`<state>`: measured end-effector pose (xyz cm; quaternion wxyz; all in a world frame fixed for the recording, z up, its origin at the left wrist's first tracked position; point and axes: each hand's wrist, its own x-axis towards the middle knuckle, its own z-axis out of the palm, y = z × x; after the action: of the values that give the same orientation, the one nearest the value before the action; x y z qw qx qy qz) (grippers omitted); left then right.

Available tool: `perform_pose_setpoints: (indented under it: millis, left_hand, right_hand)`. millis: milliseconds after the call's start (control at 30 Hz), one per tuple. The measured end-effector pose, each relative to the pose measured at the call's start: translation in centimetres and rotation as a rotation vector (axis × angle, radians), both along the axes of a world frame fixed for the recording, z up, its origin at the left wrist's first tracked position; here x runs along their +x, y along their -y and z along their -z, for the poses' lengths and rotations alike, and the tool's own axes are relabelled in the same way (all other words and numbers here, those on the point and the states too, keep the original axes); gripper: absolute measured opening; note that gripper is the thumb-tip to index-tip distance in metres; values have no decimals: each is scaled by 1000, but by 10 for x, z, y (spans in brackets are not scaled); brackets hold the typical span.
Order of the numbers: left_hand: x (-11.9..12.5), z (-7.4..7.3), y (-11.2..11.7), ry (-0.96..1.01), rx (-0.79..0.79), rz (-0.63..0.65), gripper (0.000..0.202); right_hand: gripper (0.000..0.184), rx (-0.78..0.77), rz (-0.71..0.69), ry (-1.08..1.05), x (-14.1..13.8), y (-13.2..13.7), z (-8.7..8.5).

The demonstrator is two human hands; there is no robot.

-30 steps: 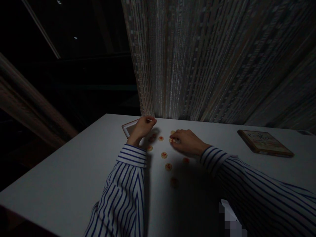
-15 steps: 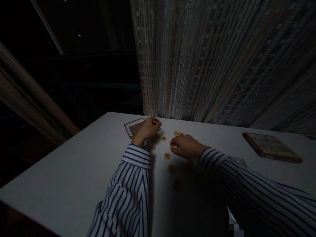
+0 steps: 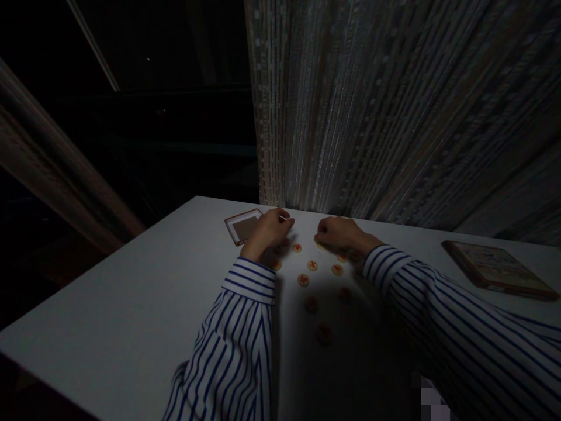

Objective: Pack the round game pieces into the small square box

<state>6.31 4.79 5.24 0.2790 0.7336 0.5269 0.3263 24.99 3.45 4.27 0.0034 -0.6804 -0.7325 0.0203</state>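
Several round pale game pieces [image 3: 312, 265] with red marks lie scattered on a white table [image 3: 131, 316]. My left hand [image 3: 267, 231] hovers at the far side of them, fingers curled and pinched on a small thin white thing I cannot make out. It sits beside a small brown-rimmed tray [image 3: 242, 226]. My right hand [image 3: 342, 233] rests knuckles-up at the far pieces, fingers curled down onto one near its fingertips. Both arms wear blue-striped white sleeves.
A flat brown box [image 3: 497, 269] with a printed lid lies at the table's right. A ribbed curtain [image 3: 394, 117] hangs right behind the table's far edge. The room to the left is dark, and the table's left edge drops off there.
My right hand has moved away from me, from the middle pieces to the far ones, leaving a piece uncovered. My left hand has stayed pinched by the tray. The camera shifted slightly.
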Motion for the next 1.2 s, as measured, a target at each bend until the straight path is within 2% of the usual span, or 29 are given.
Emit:
perform_pose_setpoints:
  millis: [200,367,600,800,1033,1200]
  left_hand:
    - [1,-3,1,-98,7,17,25]
    - [2,-2,1,-102,-8,23,26]
    - [3,-3,-1,-77,54,21,22]
    - [4,-1,-3,-33,138,72,24]
    - [7,2,0,-1,236,182,33]
    - [11,-2,8,-15,289,202,34]
  right_hand:
    - [23,-23,23,-15,-8,-5,6]
    - [22,2,51,-118,-5,-10,8]
    - [30,-17,40,-431,4,-11,-5]
    - [26,-36,109,-918,3,-1,-18]
    - [23,-95,148,-1148,1,5,-24]
    - [19,-139,157,-1265,-3,9,-29]
